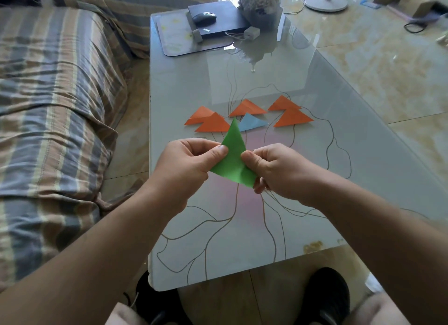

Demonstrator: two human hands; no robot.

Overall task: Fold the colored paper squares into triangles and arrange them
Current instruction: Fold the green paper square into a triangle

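At frame centre, the left hand (pixel 191 159) and right hand (pixel 274 167) pinch opposite edges of a green paper triangle (pixel 234 162), its long axis pointing up-frame toward the orange triangles (pixel 213 124) on the table (pixel 315 155).

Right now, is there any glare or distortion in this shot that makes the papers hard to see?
Head view: window glare on the glossy table beyond the papers; wide-angle bending at the edges; the green paper, pinched by the left hand and right hand, and the orange triangles stay clear.
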